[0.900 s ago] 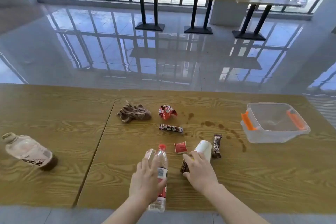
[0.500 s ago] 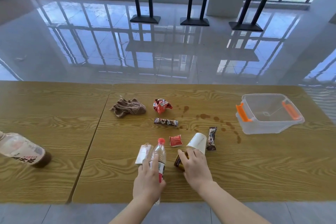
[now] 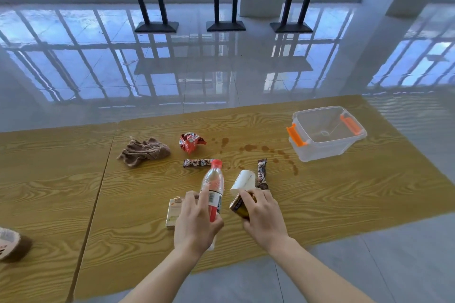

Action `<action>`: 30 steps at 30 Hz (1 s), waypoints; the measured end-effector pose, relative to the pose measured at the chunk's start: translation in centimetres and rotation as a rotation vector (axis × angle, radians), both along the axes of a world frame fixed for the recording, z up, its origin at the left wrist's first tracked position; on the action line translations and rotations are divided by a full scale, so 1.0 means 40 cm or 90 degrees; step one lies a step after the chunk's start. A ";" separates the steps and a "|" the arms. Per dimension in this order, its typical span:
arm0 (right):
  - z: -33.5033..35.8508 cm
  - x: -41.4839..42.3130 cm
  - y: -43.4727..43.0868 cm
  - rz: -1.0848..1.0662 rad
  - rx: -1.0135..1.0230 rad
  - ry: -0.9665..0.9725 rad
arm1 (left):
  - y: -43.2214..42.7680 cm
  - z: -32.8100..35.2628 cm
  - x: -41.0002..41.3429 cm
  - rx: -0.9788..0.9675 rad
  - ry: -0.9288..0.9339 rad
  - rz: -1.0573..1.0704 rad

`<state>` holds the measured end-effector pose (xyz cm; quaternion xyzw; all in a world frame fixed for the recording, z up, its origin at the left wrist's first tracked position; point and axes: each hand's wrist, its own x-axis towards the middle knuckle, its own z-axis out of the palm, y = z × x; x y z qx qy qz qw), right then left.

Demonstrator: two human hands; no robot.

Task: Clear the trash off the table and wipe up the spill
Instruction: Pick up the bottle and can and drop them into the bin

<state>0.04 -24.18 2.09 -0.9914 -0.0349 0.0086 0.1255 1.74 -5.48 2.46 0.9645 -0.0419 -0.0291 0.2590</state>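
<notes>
My left hand [image 3: 197,221] grips a clear red-capped plastic bottle [image 3: 213,179], tilted up off the wooden table [image 3: 344,192]. My right hand [image 3: 264,216] holds a dark brown wrapper [image 3: 238,207] beside a white paper cup [image 3: 243,181] lying on its side. A small white box [image 3: 173,211] lies just left of my left hand. Farther back are a brown rag [image 3: 145,151], a crumpled red wrapper [image 3: 190,141] and two dark candy-bar wrappers [image 3: 197,162] [image 3: 261,173]. Brown spill drops [image 3: 248,147] trail toward the right.
A clear plastic bin [image 3: 320,152] with orange latches stands at the back right of the table. Another bottle with dark liquid [image 3: 12,243] lies at the far left edge. The table's near edge runs just below my wrists, over grey floor.
My left hand has lifted the red-capped bottle's neck off the table, hiding the small red packet. My right hand has closed on the dark wrapper. The view tilted.
</notes>
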 end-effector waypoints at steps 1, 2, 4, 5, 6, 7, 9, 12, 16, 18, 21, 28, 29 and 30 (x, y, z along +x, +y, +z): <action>0.006 -0.009 -0.003 -0.019 0.000 -0.004 | -0.003 0.004 0.008 -0.006 0.001 -0.021; 0.011 -0.018 -0.006 -0.040 0.001 -0.009 | -0.007 0.008 0.015 -0.010 0.000 -0.043; 0.019 -0.041 -0.012 -0.085 0.006 -0.020 | -0.016 0.013 0.026 -0.013 -0.006 -0.087; 0.020 -0.055 -0.014 -0.108 0.010 -0.026 | -0.021 0.013 0.028 -0.014 -0.009 -0.110; 0.021 -0.070 -0.017 -0.131 0.015 -0.032 | -0.026 0.013 0.027 -0.013 -0.012 -0.132; 0.023 -0.085 -0.021 -0.154 0.023 -0.040 | -0.031 0.011 0.024 -0.013 -0.017 -0.154; 0.027 -0.121 -0.033 -0.201 0.036 -0.056 | -0.048 0.008 0.015 -0.008 -0.024 -0.196; 0.029 -0.185 -0.073 -0.273 0.054 -0.079 | -0.093 0.009 -0.013 -0.002 -0.029 -0.250; 0.030 -0.294 -0.167 -0.360 0.065 -0.087 | -0.204 0.015 -0.077 -0.015 -0.024 -0.328; 0.022 -0.354 -0.227 -0.398 0.067 -0.086 | -0.278 0.017 -0.121 -0.023 -0.020 -0.364; 0.000 -0.452 -0.332 -0.461 0.076 -0.086 | -0.401 0.010 -0.204 -0.037 -0.022 -0.423; -0.126 -0.675 -0.602 -0.555 0.105 -0.033 | -0.699 -0.099 -0.401 -0.061 0.027 -0.499; -0.148 -0.700 -0.635 -0.565 0.110 -0.021 | -0.736 -0.123 -0.425 -0.055 0.035 -0.506; -0.172 -0.724 -0.667 -0.575 0.115 -0.009 | -0.771 -0.148 -0.447 -0.052 0.045 -0.512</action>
